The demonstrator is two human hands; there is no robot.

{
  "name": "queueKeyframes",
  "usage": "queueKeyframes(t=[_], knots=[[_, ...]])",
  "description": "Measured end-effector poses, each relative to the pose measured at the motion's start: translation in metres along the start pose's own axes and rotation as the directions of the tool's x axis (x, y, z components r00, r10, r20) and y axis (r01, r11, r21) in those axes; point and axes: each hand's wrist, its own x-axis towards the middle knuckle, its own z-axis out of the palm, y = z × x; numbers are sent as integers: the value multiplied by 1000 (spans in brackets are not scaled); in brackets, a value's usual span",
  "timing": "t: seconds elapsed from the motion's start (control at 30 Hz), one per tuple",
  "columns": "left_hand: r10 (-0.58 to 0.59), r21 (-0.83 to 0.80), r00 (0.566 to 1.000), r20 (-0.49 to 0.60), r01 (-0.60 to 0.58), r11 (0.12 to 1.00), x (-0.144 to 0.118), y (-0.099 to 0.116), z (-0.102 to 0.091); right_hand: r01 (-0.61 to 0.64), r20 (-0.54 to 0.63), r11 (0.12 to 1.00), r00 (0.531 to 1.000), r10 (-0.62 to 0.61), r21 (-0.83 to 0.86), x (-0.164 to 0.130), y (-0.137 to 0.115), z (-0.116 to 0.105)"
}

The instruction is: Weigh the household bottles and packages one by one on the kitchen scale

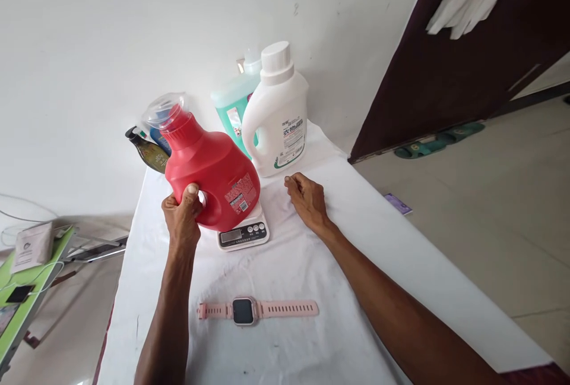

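My left hand (182, 215) is wrapped round the handle of a red detergent bottle (209, 165). The bottle tilts to the left above a white kitchen scale (243, 236) and hides most of its platform; whether its base touches the scale I cannot tell. A clear plastic cap or cup (165, 109) shows at the red bottle's neck. My right hand (307, 198) rests near the cloth with curled fingers, in front of a white detergent bottle (278, 111). Anything inside those fingers is hidden. A smartwatch with a pink strap (243, 311) lies flat, nearer to me than the scale.
A green liquid bottle (234, 106) stands behind the white one. A dark olive bottle (149, 150) is partly hidden behind the red one. White cloth (285, 349) covers the table. A green side table (40, 278) is at left; slippers (439, 140) lie on the floor at right.
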Motion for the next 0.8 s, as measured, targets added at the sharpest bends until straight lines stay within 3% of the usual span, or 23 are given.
queueKeyframes(t=[0.33,0.47,0.6,0.73,0.8], knots=[[21,20,988,152,-24,1000,1,-8,-14,-17,12,1000,1000,17,11,-1,2,0],[93,59,976,195,-106,993,8,-10,-28,-3,7,1000,1000,3,2,-1,3,1],[88,54,993,78,-93,994,21,-31,-51,8,4,1000,1000,-8,-9,0,3,1],[-24,201,992,-120,48,978,24,-75,-86,3,11,1000,1000,-3,-9,0,2,1],[-54,261,986,-158,94,961,22,-94,-101,-2,14,1000,1000,2,-7,-1,1,1]])
